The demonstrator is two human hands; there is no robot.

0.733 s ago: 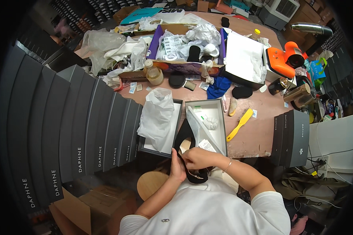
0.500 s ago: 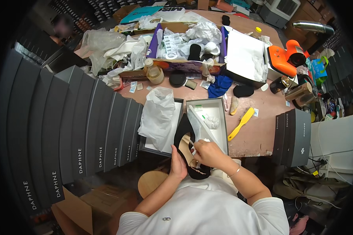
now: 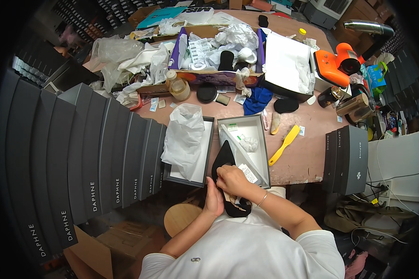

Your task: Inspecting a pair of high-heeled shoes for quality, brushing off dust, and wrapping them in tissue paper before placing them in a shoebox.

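A black pointed shoe [image 3: 225, 152] with a beige lining is held close to my body, toe pointing away from me. My left hand [image 3: 213, 200] supports its left side, fingers along the edge. Over the shoe's opening, my right hand [image 3: 233, 180] is closed with fingertips pinched together; what they hold, if anything, is hidden. A chain-like trim [image 3: 238, 208] shows near the heel. Just beyond lies an open shoebox [image 3: 264, 139] with white tissue inside. A white printed slip [image 3: 247, 173] shows beside my right hand. Left of it, the box lid [image 3: 210, 135] carries crumpled white paper [image 3: 185, 139].
Tall stacks of dark grey shoeboxes [image 3: 84, 153] line the left, with a few more [image 3: 354, 160] at right. A yellow-handled brush [image 3: 284, 145], a blue cloth [image 3: 260, 100], a glue jar [image 3: 179, 88] and a purple carton [image 3: 260, 56] of paper lie on the table. An orange device [image 3: 333, 67] stands far right.
My right hand has moved left and slightly forward over the shoe's opening, covering much of the lining. The printed slip beside it has come into view. The view has shifted slightly.
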